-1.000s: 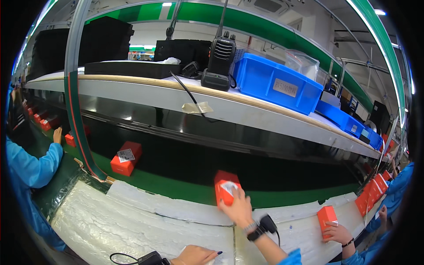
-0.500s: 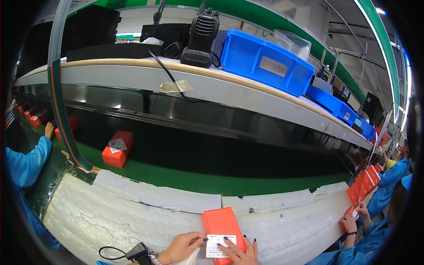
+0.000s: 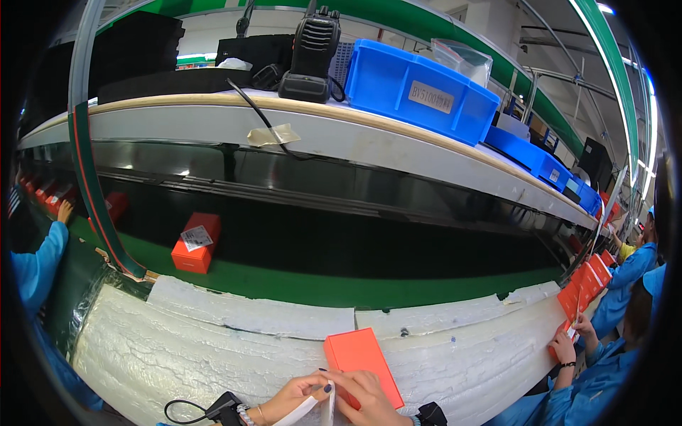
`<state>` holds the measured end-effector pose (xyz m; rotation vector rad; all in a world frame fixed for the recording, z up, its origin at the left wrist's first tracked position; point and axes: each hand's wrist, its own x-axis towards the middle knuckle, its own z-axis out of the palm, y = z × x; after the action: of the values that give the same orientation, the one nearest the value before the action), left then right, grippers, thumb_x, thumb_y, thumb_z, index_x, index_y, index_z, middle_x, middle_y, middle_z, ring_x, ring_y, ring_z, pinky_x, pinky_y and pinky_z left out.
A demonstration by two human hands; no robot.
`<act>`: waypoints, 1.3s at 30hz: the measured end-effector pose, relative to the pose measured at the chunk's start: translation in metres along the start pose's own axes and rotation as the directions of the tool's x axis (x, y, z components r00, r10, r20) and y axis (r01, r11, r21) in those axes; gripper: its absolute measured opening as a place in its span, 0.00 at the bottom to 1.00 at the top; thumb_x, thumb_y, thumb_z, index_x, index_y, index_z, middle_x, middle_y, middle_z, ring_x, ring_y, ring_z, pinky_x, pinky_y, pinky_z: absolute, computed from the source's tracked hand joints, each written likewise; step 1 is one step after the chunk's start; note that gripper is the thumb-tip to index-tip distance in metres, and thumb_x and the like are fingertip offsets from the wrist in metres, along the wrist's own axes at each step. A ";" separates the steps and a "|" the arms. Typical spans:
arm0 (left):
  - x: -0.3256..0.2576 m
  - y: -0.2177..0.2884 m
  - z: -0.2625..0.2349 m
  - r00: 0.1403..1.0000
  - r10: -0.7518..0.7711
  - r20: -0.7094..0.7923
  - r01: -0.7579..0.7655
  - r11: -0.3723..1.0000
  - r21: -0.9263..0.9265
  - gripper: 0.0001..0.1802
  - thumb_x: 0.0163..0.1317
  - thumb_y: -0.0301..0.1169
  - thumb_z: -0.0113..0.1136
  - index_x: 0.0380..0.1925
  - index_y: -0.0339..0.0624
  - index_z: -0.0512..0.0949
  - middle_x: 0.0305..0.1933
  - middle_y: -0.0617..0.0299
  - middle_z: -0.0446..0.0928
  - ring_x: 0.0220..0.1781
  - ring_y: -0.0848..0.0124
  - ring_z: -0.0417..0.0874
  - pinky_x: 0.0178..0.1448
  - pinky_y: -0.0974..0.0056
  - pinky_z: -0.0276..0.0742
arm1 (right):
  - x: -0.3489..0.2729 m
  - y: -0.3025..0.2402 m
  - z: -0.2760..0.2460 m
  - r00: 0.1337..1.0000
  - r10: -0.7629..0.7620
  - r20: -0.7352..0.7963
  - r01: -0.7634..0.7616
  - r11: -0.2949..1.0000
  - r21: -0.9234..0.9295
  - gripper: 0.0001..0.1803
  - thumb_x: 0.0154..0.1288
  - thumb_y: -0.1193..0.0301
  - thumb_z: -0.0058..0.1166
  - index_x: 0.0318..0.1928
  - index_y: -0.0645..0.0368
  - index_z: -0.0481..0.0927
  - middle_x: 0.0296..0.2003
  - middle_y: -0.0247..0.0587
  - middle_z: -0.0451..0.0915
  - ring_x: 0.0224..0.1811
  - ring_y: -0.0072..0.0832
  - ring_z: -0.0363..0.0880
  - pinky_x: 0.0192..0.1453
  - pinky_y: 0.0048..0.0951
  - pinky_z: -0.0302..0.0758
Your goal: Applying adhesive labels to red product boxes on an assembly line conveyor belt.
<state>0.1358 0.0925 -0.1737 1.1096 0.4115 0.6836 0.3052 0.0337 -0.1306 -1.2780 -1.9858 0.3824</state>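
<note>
The red box is laid on the white-covered table, about midway between its left and right edges and near the far edge. A white strip is pinched between the fingertips of the left hand; the right hand is positioned over the near part of the box, fingers bent toward the strip, and its grip cannot be determined. A labelled red box is supported on the green belt, beyond the left part of the table's far edge.
</note>
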 end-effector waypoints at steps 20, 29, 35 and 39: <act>0.015 -0.034 -0.021 0.941 0.324 0.096 -0.217 0.363 0.906 0.08 0.65 0.35 0.56 0.30 0.47 0.81 0.23 0.61 0.79 0.20 0.66 0.77 0.27 0.65 0.72 | 0.012 0.049 -0.088 0.857 0.244 0.454 -0.447 0.790 0.419 0.30 0.66 0.81 0.46 0.68 0.52 0.63 0.46 0.39 0.76 0.51 0.26 0.75 0.61 0.31 0.70; 0.006 -0.022 -0.013 0.817 0.446 0.365 -0.474 0.161 0.866 0.04 0.58 0.38 0.64 0.30 0.55 0.84 0.18 0.70 0.75 0.20 0.71 0.78 0.26 0.67 0.73 | 0.022 0.047 -0.073 0.780 0.315 0.541 -0.433 0.896 0.103 0.30 0.65 0.76 0.51 0.67 0.50 0.64 0.40 0.39 0.78 0.45 0.30 0.78 0.47 0.30 0.74; 0.001 -0.017 -0.008 0.665 0.495 0.559 -0.617 -0.058 0.785 0.17 0.55 0.46 0.67 0.44 0.58 0.83 0.15 0.74 0.68 0.16 0.78 0.72 0.22 0.74 0.69 | 0.021 0.046 -0.071 0.771 0.308 0.557 -0.415 0.907 0.072 0.29 0.66 0.74 0.51 0.67 0.49 0.63 0.40 0.41 0.77 0.44 0.33 0.78 0.45 0.31 0.74; 0.001 -0.019 -0.009 0.660 0.456 0.597 -0.638 -0.081 0.766 0.21 0.55 0.46 0.67 0.49 0.58 0.82 0.14 0.74 0.64 0.15 0.79 0.70 0.21 0.75 0.67 | 0.023 0.044 -0.070 0.752 0.323 0.574 -0.420 0.906 0.041 0.28 0.67 0.73 0.51 0.67 0.50 0.63 0.41 0.42 0.78 0.44 0.35 0.79 0.46 0.32 0.74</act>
<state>0.1368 0.0940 -0.1946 2.7326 0.1671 1.1062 0.3791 0.0646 -0.0993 -1.5807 -2.0774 1.2222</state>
